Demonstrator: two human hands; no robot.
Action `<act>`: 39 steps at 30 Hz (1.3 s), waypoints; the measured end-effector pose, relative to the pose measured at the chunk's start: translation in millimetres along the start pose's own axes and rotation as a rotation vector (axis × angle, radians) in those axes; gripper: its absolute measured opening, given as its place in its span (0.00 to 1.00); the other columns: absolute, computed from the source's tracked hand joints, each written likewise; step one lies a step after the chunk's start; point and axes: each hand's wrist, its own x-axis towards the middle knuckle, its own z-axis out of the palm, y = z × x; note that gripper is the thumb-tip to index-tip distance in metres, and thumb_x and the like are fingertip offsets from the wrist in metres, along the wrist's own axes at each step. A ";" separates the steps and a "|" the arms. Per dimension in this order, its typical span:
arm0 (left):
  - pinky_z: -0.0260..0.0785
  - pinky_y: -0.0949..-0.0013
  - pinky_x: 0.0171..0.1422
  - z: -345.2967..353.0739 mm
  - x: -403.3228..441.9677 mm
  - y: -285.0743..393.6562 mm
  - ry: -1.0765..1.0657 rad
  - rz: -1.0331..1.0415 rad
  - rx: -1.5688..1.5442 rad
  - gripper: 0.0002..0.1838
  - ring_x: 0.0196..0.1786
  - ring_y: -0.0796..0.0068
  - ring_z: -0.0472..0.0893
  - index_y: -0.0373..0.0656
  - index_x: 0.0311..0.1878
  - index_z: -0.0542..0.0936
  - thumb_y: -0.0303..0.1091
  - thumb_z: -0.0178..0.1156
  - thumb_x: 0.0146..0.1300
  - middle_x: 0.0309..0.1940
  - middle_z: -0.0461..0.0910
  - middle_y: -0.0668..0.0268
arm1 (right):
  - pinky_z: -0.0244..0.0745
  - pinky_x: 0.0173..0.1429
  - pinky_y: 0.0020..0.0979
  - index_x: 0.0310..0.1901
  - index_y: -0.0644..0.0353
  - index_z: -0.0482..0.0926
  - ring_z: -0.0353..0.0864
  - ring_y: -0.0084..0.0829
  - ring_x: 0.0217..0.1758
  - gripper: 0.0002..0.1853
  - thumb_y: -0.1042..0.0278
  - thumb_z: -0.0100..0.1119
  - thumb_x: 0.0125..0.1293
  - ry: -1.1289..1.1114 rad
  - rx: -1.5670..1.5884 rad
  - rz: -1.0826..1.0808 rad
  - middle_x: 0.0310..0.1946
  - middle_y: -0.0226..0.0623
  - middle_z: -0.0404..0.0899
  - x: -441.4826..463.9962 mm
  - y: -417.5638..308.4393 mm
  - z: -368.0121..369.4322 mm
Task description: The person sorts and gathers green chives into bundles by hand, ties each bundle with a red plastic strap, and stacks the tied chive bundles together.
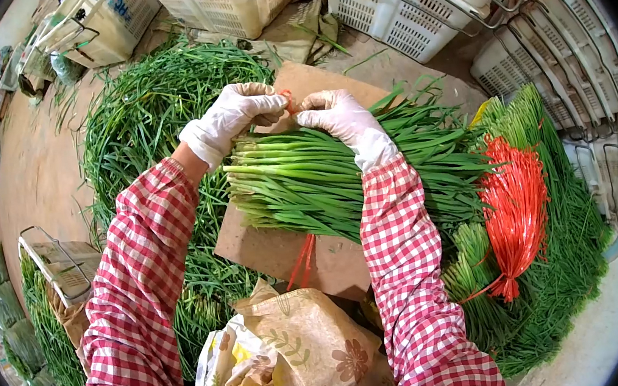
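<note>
A thick bunch of garlic chives (pixel 299 175) lies across a brown board (pixel 333 266), pale stem ends to the left and green leaves to the right. Above its far side, my left hand (pixel 238 116), in a white glove, is closed with thumb and fingers pinched on a red plastic tie (pixel 288 101). My right hand (pixel 338 117), gloved too, pinches the same tie from the other side, its wrist over the leaves. Part of the tie is hidden by the fingers. A red strip (pixel 303 261) hangs at the board's near edge, below the bunch.
Loose chives (pixel 162 110) are heaped on the left. On the right, a bundle of red ties (pixel 515 211) rests on more chives (pixel 563 278). White plastic crates (pixel 396 19) line the back. A wire-handled basket (pixel 59 271) stands at left, and a floral apron (pixel 303 346) covers my lap.
</note>
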 end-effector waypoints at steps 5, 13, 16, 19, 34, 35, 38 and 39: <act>0.74 0.74 0.36 -0.8 5.7 -7.6 0.002 0.042 -0.063 0.07 0.30 0.77 0.79 0.35 0.39 0.78 0.30 0.59 0.62 0.29 0.80 0.64 | 0.72 0.37 0.21 0.35 0.64 0.81 0.77 0.18 0.31 0.08 0.70 0.65 0.56 0.062 0.063 -0.002 0.29 0.30 0.82 0.5 0.1 0.1; 0.75 0.73 0.36 -3.1 9.0 -13.2 0.008 -0.012 -0.038 0.07 0.30 0.75 0.80 0.36 0.39 0.78 0.30 0.57 0.64 0.29 0.80 0.63 | 0.73 0.34 0.23 0.34 0.61 0.81 0.78 0.18 0.29 0.06 0.69 0.63 0.57 0.192 0.073 0.043 0.28 0.28 0.81 0.1 -1.2 0.1; 0.75 0.73 0.38 0.5 5.4 -12.6 -0.012 -0.042 -0.043 0.08 0.32 0.76 0.80 0.36 0.41 0.79 0.30 0.59 0.62 0.32 0.82 0.64 | 0.72 0.32 0.21 0.34 0.60 0.81 0.77 0.17 0.27 0.06 0.68 0.62 0.58 0.165 0.106 0.036 0.28 0.27 0.81 2.7 1.2 -2.2; 0.74 0.76 0.41 8.7 2.7 -10.0 -0.101 -0.017 0.136 0.12 0.35 0.81 0.80 0.37 0.43 0.81 0.32 0.65 0.58 0.35 0.83 0.66 | 0.71 0.31 0.19 0.34 0.60 0.81 0.77 0.16 0.27 0.05 0.69 0.61 0.59 0.161 0.184 0.020 0.28 0.27 0.81 0.6 1.0 -1.8; 0.75 0.78 0.41 4.5 17.1 -22.7 -0.270 -0.053 -0.011 0.07 0.36 0.80 0.81 0.39 0.40 0.80 0.30 0.61 0.61 0.36 0.83 0.68 | 0.71 0.37 0.20 0.43 0.57 0.80 0.77 0.18 0.36 0.11 0.73 0.49 0.61 0.334 0.250 0.085 0.36 0.28 0.81 -2.0 -2.9 -7.3; 0.75 0.77 0.42 5.1 18.0 -23.5 -0.212 -0.064 0.002 0.07 0.37 0.80 0.81 0.38 0.41 0.80 0.29 0.60 0.62 0.37 0.83 0.67 | 0.72 0.31 0.20 0.40 0.60 0.80 0.77 0.18 0.30 0.11 0.76 0.47 0.62 0.387 0.276 0.077 0.32 0.34 0.82 -1.2 -2.8 -5.1; 0.75 0.75 0.44 7.3 13.2 -18.9 -0.178 -0.058 0.066 0.09 0.38 0.78 0.81 0.36 0.45 0.79 0.29 0.58 0.63 0.38 0.83 0.64 | 0.72 0.34 0.20 0.40 0.64 0.80 0.77 0.18 0.31 0.10 0.73 0.49 0.63 0.333 0.127 -0.027 0.32 0.35 0.82 -3.8 -1.0 1.9; 0.75 0.74 0.45 6.1 12.3 -18.5 -0.208 -0.042 0.119 0.11 0.39 0.78 0.81 0.35 0.47 0.78 0.29 0.56 0.64 0.39 0.82 0.63 | 0.72 0.34 0.20 0.40 0.64 0.80 0.77 0.18 0.31 0.10 0.73 0.49 0.63 0.331 0.128 -0.027 0.32 0.35 0.82 -3.2 -0.7 -0.1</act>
